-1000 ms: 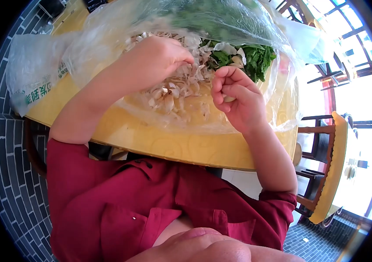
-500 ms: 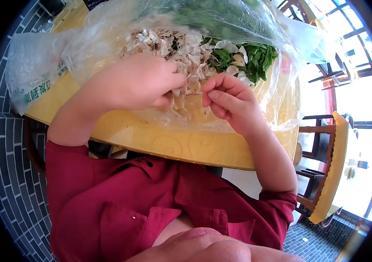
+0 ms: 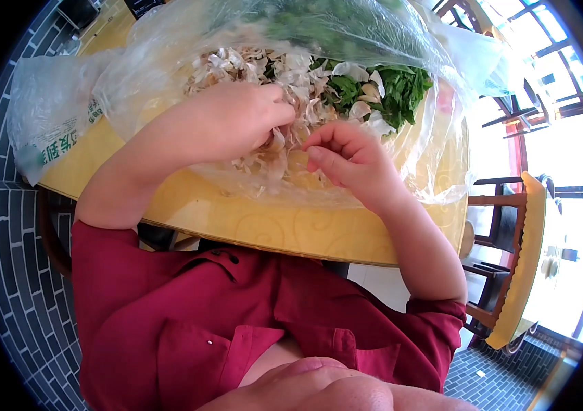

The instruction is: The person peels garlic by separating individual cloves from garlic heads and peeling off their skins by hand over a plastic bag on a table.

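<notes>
My left hand point(image 3: 240, 123) reaches over a heap of papery garlic skins point(image 3: 298, 75), its fingers curled down among them. What those fingers hold is hidden. Just to the right, my right hand point(image 3: 346, 157) hovers at the near edge of the heap, thumb and fingers drawn together in a pinch. Anything between them is too small to make out. A few garlic cloves point(image 3: 371, 92) lie on green leaves point(image 3: 404, 96) beyond my right hand. The skins rest on a clear plastic sheet or bag point(image 3: 435, 164).
Under the plastic is a yellow table point(image 3: 291, 226) with a rounded near edge. More greens point(image 3: 332, 27) show through the plastic at the back. A printed plastic bag point(image 3: 45, 109) hangs over the left edge. Chairs point(image 3: 500, 219) stand at the right.
My left hand has shifted slightly right and its fingers have curled further into the skins. My right hand has moved a little left and stays pinched.
</notes>
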